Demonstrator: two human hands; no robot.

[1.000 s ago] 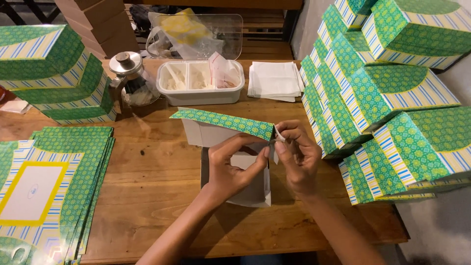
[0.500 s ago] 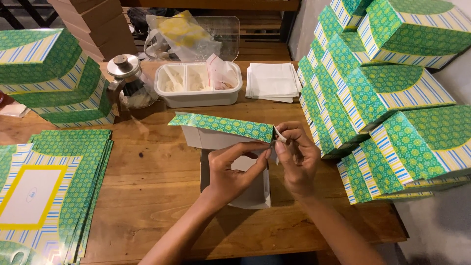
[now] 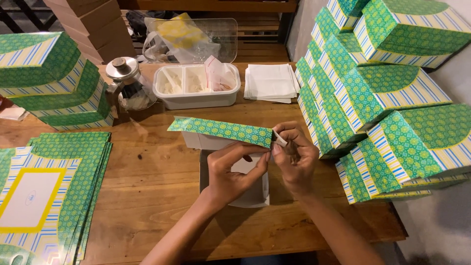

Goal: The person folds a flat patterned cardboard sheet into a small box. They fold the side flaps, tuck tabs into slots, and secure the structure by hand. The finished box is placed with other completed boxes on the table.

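A half-folded cardboard box (image 3: 230, 162), green patterned outside and white inside, is held above the middle of the wooden table (image 3: 162, 196). Its long green flap (image 3: 221, 130) is raised and stretches from the hands toward the left. The left hand (image 3: 235, 172) is closed on the right end of this flap, with the thumb and the fingers pinched on the edge. The right hand (image 3: 294, 159) is placed just beside it, touching the same corner, and its fingers are clamped on a small white tab (image 3: 279, 139) of the box. The two hands are almost touching each other at this corner.

At the right side of the table, many finished green boxes (image 3: 387, 98) with striped edges are stacked and are leaning on each other. At the left, a smaller pile of finished boxes (image 3: 54, 78) is seen, and in front of it a stack of flat unfolded box sheets (image 3: 54, 191) is laid on the table. Behind the hands, a white divided container (image 3: 196, 86) is placed, and a small glass jar with a metal lid (image 3: 125, 83) is standing just beside its left side. A pile of white paper sheets (image 3: 270, 81) is laid to the right of the container. Further back, a clear plastic tub with bags inside (image 3: 191, 37) is seen.
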